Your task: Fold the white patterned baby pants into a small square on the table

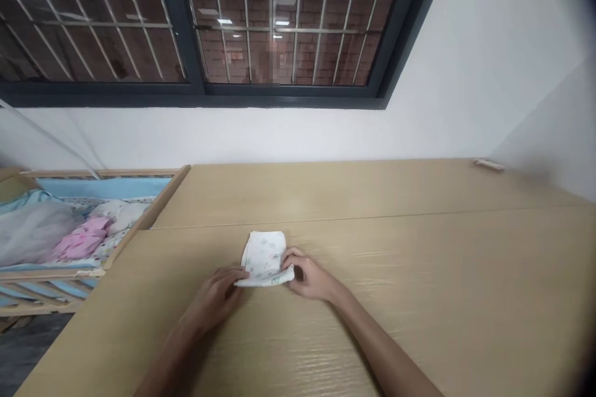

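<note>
A small white cloth with a faint printed pattern lies on the wooden tabletop, its near edge turned up in a fold. My left hand pinches the near left corner between thumb and fingers. At the near right corner, my right hand grips the folded edge, thumb below and fingers above. The far part of the cloth rests flat. What the piece is exactly, I cannot tell.
On the left stands a wooden crib with blue padding, a pink cloth and white bedding. A small pale object lies at the tabletop's far right. Behind are a white wall and a barred window.
</note>
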The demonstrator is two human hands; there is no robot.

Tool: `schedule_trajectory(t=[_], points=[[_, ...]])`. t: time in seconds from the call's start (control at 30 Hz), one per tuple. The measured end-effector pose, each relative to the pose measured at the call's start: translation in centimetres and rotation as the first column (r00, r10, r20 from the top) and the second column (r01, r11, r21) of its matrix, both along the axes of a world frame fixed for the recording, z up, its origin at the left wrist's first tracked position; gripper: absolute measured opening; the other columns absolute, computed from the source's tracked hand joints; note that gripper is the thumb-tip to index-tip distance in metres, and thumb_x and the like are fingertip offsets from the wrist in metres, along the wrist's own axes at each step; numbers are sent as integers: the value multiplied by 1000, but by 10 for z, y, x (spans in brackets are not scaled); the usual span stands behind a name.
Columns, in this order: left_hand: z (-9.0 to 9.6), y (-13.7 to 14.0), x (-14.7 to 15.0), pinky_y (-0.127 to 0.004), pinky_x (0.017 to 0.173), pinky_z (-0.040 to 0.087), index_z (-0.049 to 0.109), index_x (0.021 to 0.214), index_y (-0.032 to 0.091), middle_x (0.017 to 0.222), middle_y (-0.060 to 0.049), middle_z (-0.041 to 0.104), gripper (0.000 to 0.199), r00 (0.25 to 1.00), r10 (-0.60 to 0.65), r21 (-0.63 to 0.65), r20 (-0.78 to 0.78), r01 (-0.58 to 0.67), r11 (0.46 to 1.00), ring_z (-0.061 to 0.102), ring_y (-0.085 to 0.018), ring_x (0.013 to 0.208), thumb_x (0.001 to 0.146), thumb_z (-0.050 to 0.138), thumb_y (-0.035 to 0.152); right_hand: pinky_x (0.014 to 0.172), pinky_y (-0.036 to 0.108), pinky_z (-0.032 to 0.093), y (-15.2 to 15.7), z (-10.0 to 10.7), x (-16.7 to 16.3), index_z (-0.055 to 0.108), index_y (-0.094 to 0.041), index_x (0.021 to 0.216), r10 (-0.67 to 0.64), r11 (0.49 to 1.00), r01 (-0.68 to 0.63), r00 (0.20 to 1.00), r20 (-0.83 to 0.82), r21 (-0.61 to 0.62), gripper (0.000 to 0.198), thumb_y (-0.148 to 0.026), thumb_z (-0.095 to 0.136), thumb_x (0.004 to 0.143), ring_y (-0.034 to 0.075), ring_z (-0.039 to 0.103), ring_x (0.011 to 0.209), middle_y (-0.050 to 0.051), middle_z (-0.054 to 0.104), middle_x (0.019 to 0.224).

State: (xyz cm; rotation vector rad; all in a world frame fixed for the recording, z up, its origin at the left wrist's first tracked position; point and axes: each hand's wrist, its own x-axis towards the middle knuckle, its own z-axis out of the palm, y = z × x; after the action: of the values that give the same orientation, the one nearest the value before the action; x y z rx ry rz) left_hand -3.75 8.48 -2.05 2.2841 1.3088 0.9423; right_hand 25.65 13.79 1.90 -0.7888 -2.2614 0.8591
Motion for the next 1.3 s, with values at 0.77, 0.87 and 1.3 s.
schedule_trajectory(t=[0.77,0.87,1.3], points=[[-3,64,39,-33,81,49,59,97,20,92,-8,68,24,847,530,-127,-42,-531,838,66,-23,90,97,49,42,70,33,51,32,-35,-38,61,-15,100,-671,726,658,741,6,-198,24,-36,58,90,22,65,74,7,69,81],[-1,59,46,-45,99,45,56,117,17,118,-15,63,35,813,582,-30,-10,-582,813,58,-29,118,97,46,44,89,41,52,22,-28,-41,56,-9,121,-710,704,711,703,-38,8,39,-36,54,92,28,64,102,18,68,111],[-27,39,69,-50,120,25,9,158,10,160,-17,27,73,882,286,270,-374,-192,944,21,-29,150,102,30,52,123,45,19,31,-28,-56,31,-12,155,-302,899,125,871,388,419,56,-35,29,104,22,20,151,11,30,161]])
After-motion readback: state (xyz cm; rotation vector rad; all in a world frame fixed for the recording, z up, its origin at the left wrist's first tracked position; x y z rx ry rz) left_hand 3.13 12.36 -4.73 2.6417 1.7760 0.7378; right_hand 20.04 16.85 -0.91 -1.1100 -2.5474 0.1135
